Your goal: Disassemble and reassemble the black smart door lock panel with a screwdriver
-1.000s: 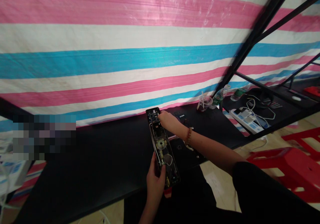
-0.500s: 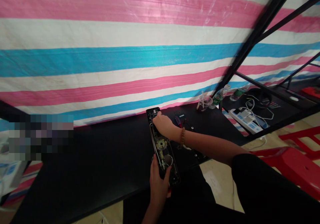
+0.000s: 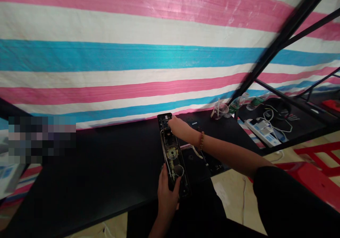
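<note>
A long, narrow black device (image 3: pixel 172 153) lies opened lengthwise on the black table (image 3: pixel 106 163), showing a round speaker-like part, wires and a circuit board at its far end. My left hand (image 3: pixel 168 188) grips the near end, thumb on one side and fingers on the other. Over the far right edge, near the circuit board, is my right hand (image 3: pixel 180 128), its fingers closed; whatever they hold is hidden. A bead bracelet circles the right wrist. Beside the device, to the right, lie a dark panel (image 3: pixel 198 160) and a pale cable (image 3: pixel 196 152).
At the back right stand a plastic cup (image 3: pixel 220 109) and bottles (image 3: pixel 235 105). White power strips (image 3: pixel 262 131) with cables lie on the farther table. Black metal bars slope at the right, above red stools (image 3: pixel 308 177). A striped sheet hangs behind.
My right hand has drawn slightly right, from over the board to the device's edge, uncovering more of the board. My left hand still grips the near end. The view has shifted a little.
</note>
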`<state>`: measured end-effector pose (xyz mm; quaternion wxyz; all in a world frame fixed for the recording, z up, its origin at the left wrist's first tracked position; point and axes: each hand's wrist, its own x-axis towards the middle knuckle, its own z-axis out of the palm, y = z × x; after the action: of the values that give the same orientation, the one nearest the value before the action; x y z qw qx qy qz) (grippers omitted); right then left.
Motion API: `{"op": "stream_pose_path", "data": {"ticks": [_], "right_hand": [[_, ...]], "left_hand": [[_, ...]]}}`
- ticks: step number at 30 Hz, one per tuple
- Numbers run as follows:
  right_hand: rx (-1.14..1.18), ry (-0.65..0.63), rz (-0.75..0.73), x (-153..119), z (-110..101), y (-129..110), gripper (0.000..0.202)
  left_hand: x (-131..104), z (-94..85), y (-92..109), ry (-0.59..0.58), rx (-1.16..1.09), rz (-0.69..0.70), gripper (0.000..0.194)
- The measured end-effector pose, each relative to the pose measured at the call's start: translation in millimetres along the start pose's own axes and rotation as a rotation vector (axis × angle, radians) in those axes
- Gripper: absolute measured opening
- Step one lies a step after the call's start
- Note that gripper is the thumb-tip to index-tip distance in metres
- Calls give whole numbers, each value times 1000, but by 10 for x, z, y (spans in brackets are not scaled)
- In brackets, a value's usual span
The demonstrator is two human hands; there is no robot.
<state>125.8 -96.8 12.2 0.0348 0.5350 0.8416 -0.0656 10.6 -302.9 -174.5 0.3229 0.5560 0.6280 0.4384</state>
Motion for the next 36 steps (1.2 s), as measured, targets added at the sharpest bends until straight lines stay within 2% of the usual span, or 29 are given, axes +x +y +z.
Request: {"op": "stream_pose_path", "data": {"ticks": [9,18,25,36], "right_hand": [[-125,46,54,-36,86,-316,29],[-89,-5,-32,-3,81,-147,25],[-30,36,20,-93,140,58,24],[-72,43,32,-103,138,-156,27]], "left_hand": [[-1,4,-13,10,8,17,68],[-18,40,-54,15,12,29,71],[-21,36,-52,7,-14,0,72],[-16,24,-52,-15,1,11,74]]}}
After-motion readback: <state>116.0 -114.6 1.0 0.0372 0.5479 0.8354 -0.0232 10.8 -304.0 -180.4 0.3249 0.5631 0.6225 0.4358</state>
